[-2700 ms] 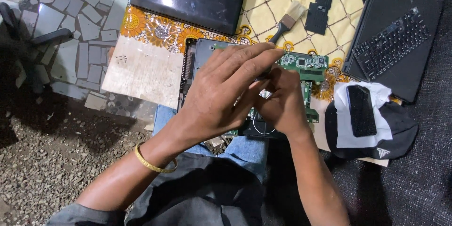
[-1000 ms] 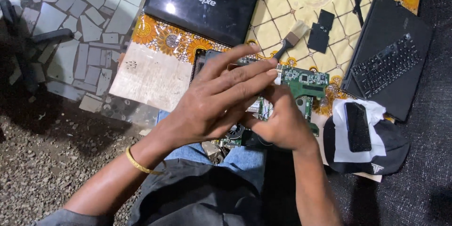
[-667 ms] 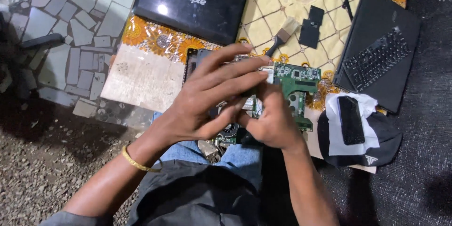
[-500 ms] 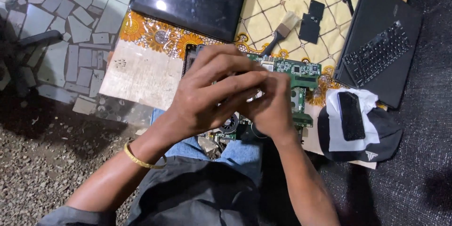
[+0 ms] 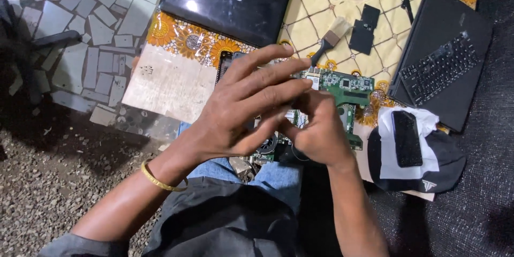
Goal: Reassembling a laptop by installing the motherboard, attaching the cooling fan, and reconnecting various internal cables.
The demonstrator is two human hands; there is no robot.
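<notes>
- Left hand (image 5: 241,110), gold bangle at the wrist, spread flat above the green circuit board (image 5: 348,88), fingers (image 5: 267,75) long and fanned wide, gripping nothing visible.
- Right hand (image 5: 318,131) curled just beside it, fingertips pinched narrow against the left palm over the board's middle; whatever sits between them hidden, so impossible to tell if anything is held.
- Green circuit board lying partly under both hands, on a patterned yellow-and-orange cloth (image 5: 321,0), its right end uncovered and a round black fan (image 5: 266,144) showing near the lower edge.
- Glossy black closed laptop lid (image 5: 225,2) resting above the hands, on the same cloth.
- Small paintbrush with black handle and pale bristles (image 5: 331,37) just above the board, tilted.
- Two small flat black plates (image 5: 365,29) near the brush.
- Black keyboard panel (image 5: 441,64) well to the right.
- Dark smartphone (image 5: 408,138) face up on a white cloth (image 5: 391,160) over a black cap (image 5: 450,168), right of the board.
</notes>
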